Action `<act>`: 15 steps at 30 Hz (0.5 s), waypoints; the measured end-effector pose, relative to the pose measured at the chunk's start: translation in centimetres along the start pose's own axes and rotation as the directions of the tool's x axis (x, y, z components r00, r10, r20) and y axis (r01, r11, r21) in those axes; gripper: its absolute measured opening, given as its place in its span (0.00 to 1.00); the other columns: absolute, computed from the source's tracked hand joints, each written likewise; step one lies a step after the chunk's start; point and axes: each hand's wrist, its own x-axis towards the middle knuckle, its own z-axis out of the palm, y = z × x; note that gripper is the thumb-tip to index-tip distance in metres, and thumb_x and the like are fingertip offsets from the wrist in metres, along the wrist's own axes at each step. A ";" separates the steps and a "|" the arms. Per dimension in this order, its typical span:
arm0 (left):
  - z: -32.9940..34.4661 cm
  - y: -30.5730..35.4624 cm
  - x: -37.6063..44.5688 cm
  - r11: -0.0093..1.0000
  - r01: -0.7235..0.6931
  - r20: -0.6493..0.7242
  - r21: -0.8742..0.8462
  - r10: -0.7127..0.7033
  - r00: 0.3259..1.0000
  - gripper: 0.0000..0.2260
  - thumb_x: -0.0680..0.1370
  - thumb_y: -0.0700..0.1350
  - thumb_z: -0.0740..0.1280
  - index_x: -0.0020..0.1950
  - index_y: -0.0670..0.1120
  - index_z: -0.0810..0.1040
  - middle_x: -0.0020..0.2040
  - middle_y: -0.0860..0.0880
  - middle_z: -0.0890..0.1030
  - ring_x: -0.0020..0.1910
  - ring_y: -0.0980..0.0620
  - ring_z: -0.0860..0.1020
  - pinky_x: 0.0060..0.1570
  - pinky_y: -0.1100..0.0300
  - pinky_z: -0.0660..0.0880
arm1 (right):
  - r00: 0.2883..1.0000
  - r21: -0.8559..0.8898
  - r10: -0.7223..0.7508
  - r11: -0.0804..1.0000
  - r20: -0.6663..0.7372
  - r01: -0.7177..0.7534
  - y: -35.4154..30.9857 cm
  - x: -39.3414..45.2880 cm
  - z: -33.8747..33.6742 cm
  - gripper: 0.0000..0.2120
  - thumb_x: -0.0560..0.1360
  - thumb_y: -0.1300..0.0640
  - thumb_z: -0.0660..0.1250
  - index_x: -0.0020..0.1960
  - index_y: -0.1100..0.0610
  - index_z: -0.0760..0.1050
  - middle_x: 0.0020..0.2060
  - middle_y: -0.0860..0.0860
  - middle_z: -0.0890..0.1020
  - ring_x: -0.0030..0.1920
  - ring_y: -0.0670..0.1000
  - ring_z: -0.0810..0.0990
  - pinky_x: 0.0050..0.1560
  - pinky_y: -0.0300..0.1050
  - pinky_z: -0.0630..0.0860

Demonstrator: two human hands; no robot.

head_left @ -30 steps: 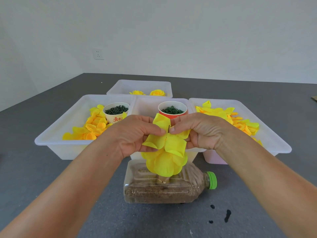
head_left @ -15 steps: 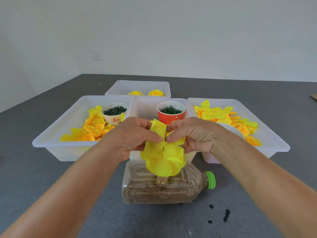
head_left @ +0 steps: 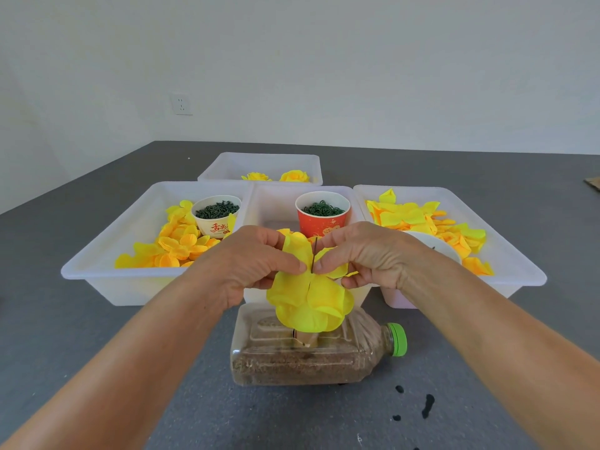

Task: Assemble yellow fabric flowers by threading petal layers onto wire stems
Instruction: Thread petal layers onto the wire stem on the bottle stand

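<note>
At centre frame, above the bottle (head_left: pixel 311 355), a yellow petal layer (head_left: pixel 310 300) sits on a thin dark wire stem (head_left: pixel 314 256), whose tip pokes up through the fabric. The left hand (head_left: pixel 253 261) and right hand (head_left: pixel 367 254) meet at the wire: on each, thumb and forefinger are closed narrow, pinching the petal fabric on either side of the stem; the left fingers (head_left: pixel 292 266) and the right fingers (head_left: pixel 324 264) almost touch across it. Lower petals hang loose below the hands.

The bottle lies on its side on the grey surface (head_left: pixel 97 336), filled with brown granular stuff, green cap (head_left: pixel 397 339) pointing right. The stem runs down into a tan plug on the bottle's top side (exact seating hidden by petals).

Behind it stand white trays: the left tray (head_left: pixel 107 267) holds loose yellow-orange petals and a white cup (head_left: pixel 216 216) of dark green bits; the middle tray (head_left: pixel 272 203) holds a red cup (head_left: pixel 322 214) of green rings; the right tray (head_left: pixel 519 261) holds flatter yellow petals and a white bowl (head_left: pixel 438 248), partly hidden by the right wrist. The far tray (head_left: pixel 259 165) has two finished yellow flowers (head_left: pixel 276 176).

Black spots (head_left: pixel 425 405) mark the surface near the right forearm. There is a wall socket (head_left: pixel 181 104) on the back wall.
</note>
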 end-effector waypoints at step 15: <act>-0.3 -0.6 0.5 1.000 0.017 0.019 0.003 -0.017 1.000 0.09 0.68 0.37 0.74 0.47 0.43 0.82 0.45 0.43 0.84 0.43 0.45 0.80 0.54 0.50 0.75 | 1.000 -0.046 -0.011 0.999 0.012 0.012 -0.2 0.0 -0.1 0.14 0.66 0.67 0.73 0.49 0.55 0.79 0.39 0.51 0.78 0.33 0.46 0.74 0.32 0.38 0.71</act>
